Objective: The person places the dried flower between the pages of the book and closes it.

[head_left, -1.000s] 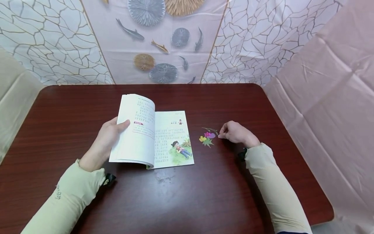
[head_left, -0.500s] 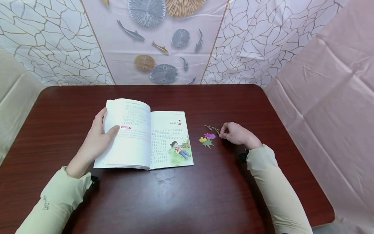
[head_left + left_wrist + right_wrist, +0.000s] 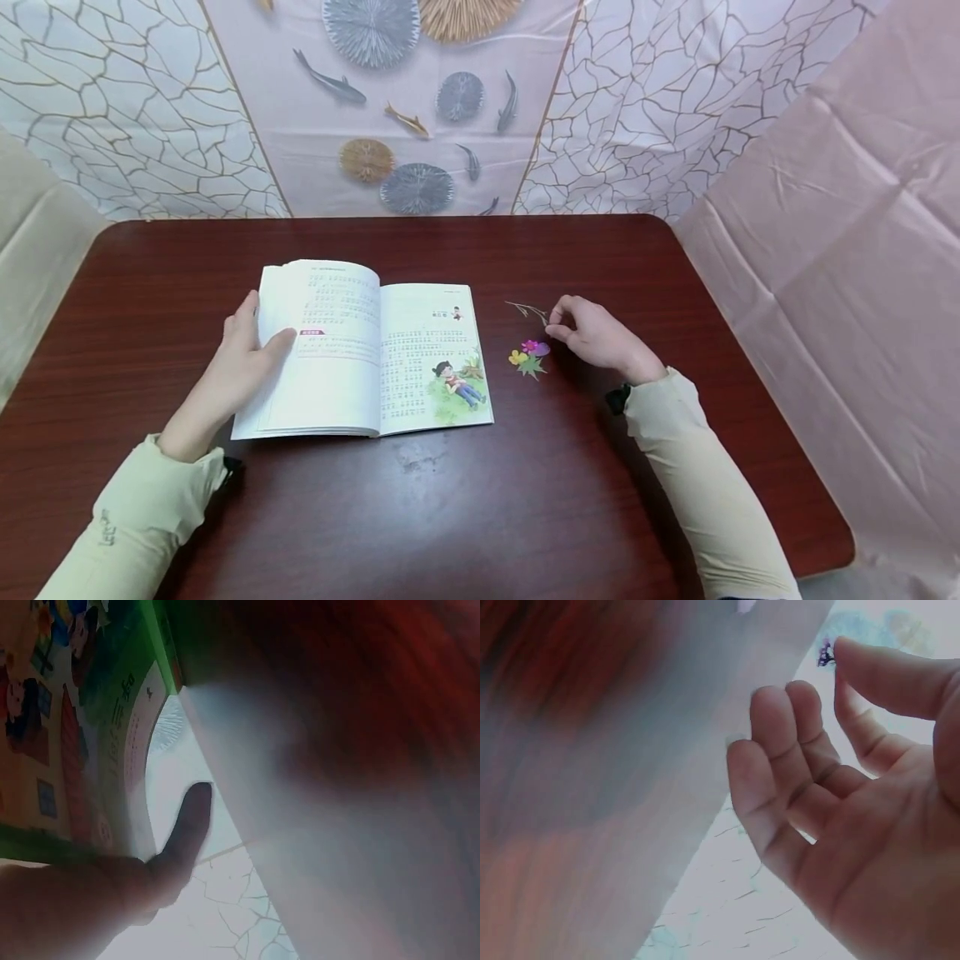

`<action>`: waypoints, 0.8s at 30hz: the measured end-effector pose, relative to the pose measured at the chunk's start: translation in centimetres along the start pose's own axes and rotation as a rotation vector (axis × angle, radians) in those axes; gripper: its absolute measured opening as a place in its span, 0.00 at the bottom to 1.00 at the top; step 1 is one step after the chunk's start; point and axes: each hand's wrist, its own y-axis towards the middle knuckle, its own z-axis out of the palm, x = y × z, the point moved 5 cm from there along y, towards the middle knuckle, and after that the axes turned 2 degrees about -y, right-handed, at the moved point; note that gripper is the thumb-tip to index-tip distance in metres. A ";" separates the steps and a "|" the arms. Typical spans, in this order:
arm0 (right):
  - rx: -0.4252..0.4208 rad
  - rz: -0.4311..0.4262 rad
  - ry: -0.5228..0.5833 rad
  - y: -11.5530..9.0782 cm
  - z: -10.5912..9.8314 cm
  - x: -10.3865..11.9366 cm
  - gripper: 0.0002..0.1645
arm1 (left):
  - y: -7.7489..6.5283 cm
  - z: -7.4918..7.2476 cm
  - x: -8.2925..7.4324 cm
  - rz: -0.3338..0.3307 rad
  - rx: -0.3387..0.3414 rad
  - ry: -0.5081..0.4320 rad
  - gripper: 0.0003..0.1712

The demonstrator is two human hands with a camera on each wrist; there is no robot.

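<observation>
An open book [image 3: 420, 358] lies on the table, its left pages curving up at the spine. My left hand [image 3: 232, 367] grips the left side, thumb over the page and fingers at the outer edge; the left wrist view shows the colourful cover [image 3: 75, 727] beside this hand. To the right of the book, my right hand [image 3: 596, 333] pinches a thin dried sprig [image 3: 527, 308] between thumb and forefinger. In the right wrist view only a small dark purple bit [image 3: 825, 652] shows at the fingertips. The other fingers are loosely bent.
Just below the sprig lie a yellow flower [image 3: 517, 357], a pink flower [image 3: 529, 346], a purple petal [image 3: 542, 350] and a green leaf [image 3: 531, 367], close together. The dark red table [image 3: 450, 517] meets patterned cloth [image 3: 637, 142] at its far edge.
The left hand has moved left and lowered the book's left pages, flattening it. The right hand has lifted the sprig slightly away, toward the far side, from the flowers.
</observation>
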 end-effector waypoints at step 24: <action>0.047 -0.422 -0.595 3.7 4.0 12.4 0.11 | -0.2 0.4 0.6 0.098 0.083 0.173 0.35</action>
